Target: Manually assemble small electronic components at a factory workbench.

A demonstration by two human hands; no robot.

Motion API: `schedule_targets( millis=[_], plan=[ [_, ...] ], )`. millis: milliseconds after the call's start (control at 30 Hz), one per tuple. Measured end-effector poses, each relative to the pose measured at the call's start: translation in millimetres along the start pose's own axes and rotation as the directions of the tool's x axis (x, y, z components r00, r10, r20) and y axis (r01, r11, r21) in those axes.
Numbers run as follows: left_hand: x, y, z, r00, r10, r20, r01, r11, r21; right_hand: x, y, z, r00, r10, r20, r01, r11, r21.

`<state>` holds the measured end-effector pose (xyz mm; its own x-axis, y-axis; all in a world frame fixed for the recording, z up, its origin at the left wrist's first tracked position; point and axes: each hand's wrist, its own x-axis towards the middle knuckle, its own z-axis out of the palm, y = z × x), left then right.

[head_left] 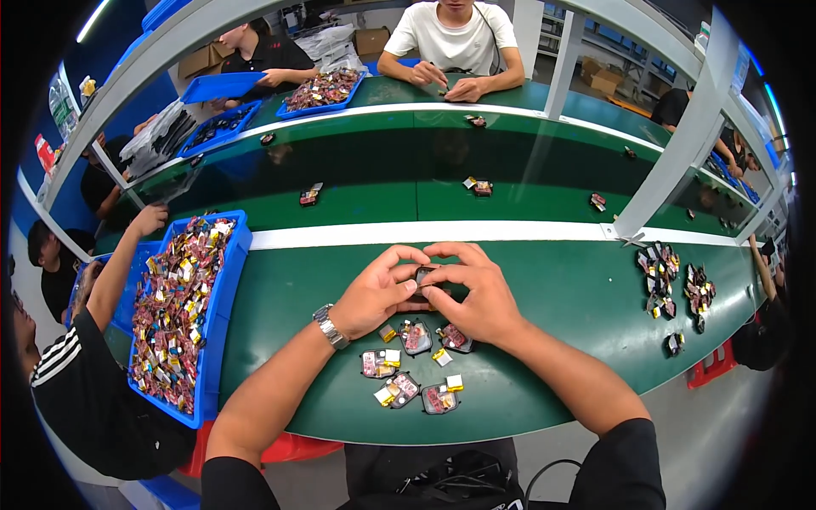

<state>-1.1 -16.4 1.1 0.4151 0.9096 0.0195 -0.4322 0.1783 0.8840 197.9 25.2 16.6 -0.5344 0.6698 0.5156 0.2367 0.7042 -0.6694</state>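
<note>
Both of my hands meet over the green bench, their fingers closed round a small black plastic housing point(424, 274). My left hand point(378, 293), with a metal watch at the wrist, grips it from the left. My right hand point(476, 289) pinches it from the other side. Most of the piece is hidden by the fingers. Just below lie several small black open housings with reddish circuit boards, such as one housing point(416, 337) and another housing point(439, 399). Yellow and white battery cells point(442, 357) lie beside or on them.
On the left stands a blue tray point(223, 323) heaped with small circuit parts. Clusters of dark assemblies point(659, 276) lie on the right. Beyond a white rail point(382, 234) is a green belt point(365, 200) carrying scattered units. Co-workers sit opposite and at the left; grey posts point(680, 136) frame the bench.
</note>
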Motion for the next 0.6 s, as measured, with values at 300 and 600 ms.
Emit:
schedule_targets(
  millis=[300,600],
  plan=[
    [-0.5,-1.6,3.8,1.000,-0.003,-0.025,0.002,1.000,-0.020,-1.5,-6.3,-4.7,0.996,-0.069,0.058,0.068,0.998,0.012],
    [0.9,-6.2,-0.2,0.999,0.049,-0.010,-0.050,0.996,-0.077,-4.3,-6.6,6.2,0.989,-0.117,-0.087,0.110,0.991,-0.077]
  ],
)
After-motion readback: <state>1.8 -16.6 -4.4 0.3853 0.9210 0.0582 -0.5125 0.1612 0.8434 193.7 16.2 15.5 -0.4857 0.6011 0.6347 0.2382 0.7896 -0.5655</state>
